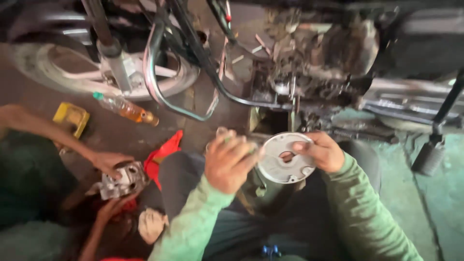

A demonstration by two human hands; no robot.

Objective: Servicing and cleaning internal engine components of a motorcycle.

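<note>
While I am looking down over my knees, my right hand is pinching the rim of a round grey metal engine cover plate, thumb on its face. My left hand is hovering just beside the plate's left edge, fingers curled; blur is hiding whether it is gripping anything. Above the plate: motorcycle engine, greasy. Far to the left of my grip: another person's two hands clasping a silver engine part. Between us: red rag. Beyond that: plastic bottle, yellow sponge.
</note>
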